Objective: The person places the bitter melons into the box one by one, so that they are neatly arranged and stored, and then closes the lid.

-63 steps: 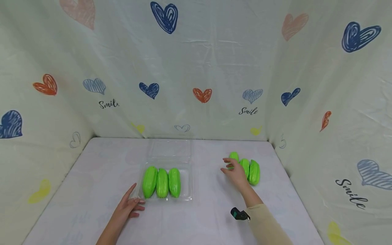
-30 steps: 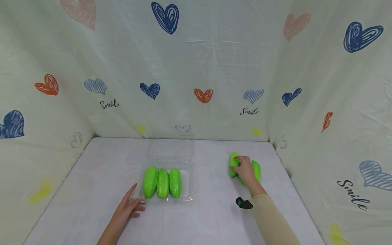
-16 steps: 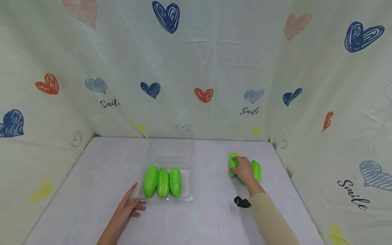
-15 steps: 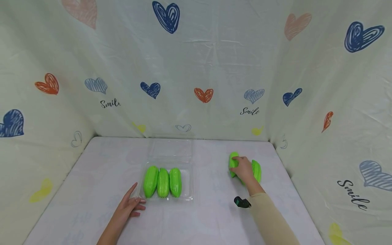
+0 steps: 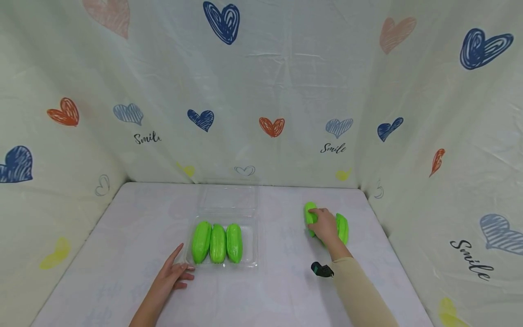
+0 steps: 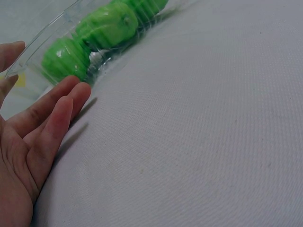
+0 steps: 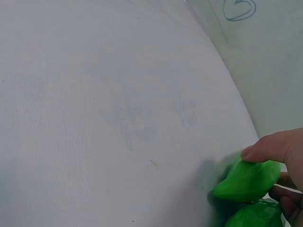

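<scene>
Three plump green cucumbers [image 5: 218, 244] lie side by side in a clear plastic box [image 5: 250, 238], leaving its right strip bare. Against the box's near left corner rests my left hand [image 5: 168, 274], fingers mostly straight; in the left wrist view its fingertips [image 6: 71, 81] are beside the clear wall. My right hand [image 5: 326, 226] grips the leftmost cucumber [image 5: 309, 213] of a second group at the right, thumb on one side and fingers on the other. In the right wrist view this cucumber [image 7: 248, 182] sits beside another green one [image 7: 255, 215]. The hand hides part of the group.
The clear lid [image 5: 228, 200] is folded back behind the box. Another cucumber [image 5: 342, 228] lies right of my right hand. A black device [image 5: 322, 270] is at the right wrist. White cloth walls [image 5: 286, 154] with printed hearts surround the white table [image 5: 282, 281].
My right hand has moved slightly right over the group and taken hold of its leftmost cucumber, which has tipped a little left in the last half second. The left hand stays put.
</scene>
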The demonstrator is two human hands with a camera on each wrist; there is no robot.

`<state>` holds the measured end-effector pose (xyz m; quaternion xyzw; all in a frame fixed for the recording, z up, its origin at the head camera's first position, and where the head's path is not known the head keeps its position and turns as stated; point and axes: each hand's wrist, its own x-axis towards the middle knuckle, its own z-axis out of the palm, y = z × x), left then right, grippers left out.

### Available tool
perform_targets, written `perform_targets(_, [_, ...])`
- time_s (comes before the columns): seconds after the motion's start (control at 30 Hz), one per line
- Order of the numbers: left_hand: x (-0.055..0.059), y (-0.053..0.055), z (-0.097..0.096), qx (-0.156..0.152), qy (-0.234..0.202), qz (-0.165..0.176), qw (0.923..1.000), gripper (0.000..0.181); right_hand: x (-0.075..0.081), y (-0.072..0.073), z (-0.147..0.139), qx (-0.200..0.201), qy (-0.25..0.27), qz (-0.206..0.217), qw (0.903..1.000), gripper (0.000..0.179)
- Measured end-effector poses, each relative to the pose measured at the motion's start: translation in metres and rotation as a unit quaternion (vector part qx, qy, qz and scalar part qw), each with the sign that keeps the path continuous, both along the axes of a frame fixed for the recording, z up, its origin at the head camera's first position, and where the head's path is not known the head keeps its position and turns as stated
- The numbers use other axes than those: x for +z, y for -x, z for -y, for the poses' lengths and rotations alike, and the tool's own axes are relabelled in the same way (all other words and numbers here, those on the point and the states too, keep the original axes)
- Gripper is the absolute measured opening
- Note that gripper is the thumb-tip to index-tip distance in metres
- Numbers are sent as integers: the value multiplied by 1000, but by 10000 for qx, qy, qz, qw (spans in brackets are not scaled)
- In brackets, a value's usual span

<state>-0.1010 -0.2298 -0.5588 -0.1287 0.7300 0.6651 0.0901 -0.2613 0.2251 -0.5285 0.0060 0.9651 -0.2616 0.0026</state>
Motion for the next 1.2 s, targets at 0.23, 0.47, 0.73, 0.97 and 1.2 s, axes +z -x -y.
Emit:
perform_targets(0.23, [0, 0, 0, -2, 60, 13, 10000, 64, -2, 2, -2, -50, 26, -44, 10000, 49])
perform_targets(0.47, [2, 1, -2, 35, 82, 41, 10000, 66, 0, 5, -3, -98, 242, 160, 9995, 47])
perform_targets(0.73, [2, 2, -3, 55, 115, 47, 9999, 66, 6, 5, -4, -100, 717, 331, 9968, 44])
perform_targets(0.97, [2, 2, -1, 14, 120, 72, 9999, 66, 9, 4, -3, -102, 987, 398, 9943, 44])
perform_targets(1.2, [1, 1, 0, 5, 135, 39, 9999, 65, 10, 2, 0, -143, 1388, 342, 9896, 44])
